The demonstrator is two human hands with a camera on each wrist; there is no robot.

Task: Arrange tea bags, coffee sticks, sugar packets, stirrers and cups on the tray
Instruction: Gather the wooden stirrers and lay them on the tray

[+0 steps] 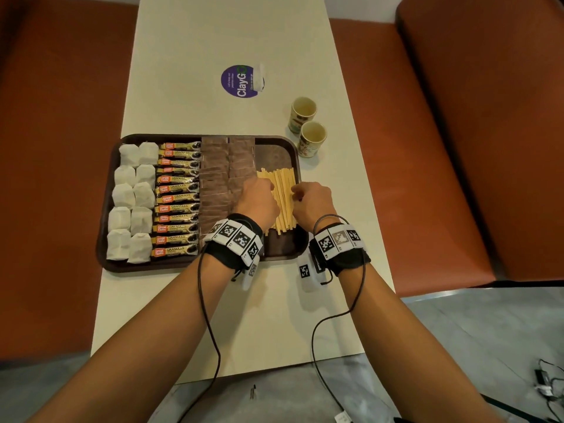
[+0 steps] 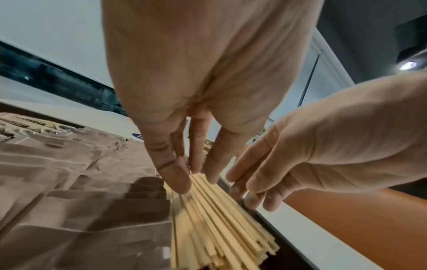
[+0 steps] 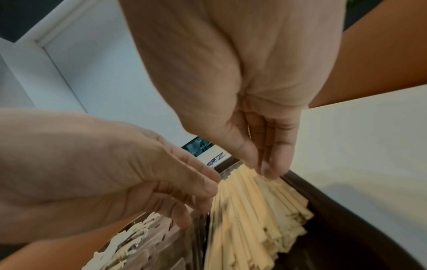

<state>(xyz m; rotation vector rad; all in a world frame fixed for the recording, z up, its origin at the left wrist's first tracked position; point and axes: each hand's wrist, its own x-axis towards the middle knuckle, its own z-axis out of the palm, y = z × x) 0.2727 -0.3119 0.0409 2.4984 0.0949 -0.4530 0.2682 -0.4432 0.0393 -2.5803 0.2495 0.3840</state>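
A dark brown tray (image 1: 103, 209) holds white tea bags (image 1: 131, 203), a column of coffee sticks (image 1: 177, 199), brown sugar packets (image 1: 219, 184) and a pile of wooden stirrers (image 1: 283, 193) at its right end. My left hand (image 1: 259, 196) touches the left side of the pile with straight fingers (image 2: 196, 164). On the pile's right side, my right hand (image 1: 308, 198) lays straight fingers (image 3: 268, 168) against the stirrers (image 3: 254, 219). Two paper cups (image 1: 303, 112) (image 1: 312, 138) stand on the table beyond the tray's far right corner.
A cream table (image 1: 213, 41) runs between orange-brown benches (image 1: 61, 148) on both sides. A purple round sticker (image 1: 242, 81) with a small white packet (image 1: 260, 77) on it lies past the tray. Cables hang from both wrists over the near table edge.
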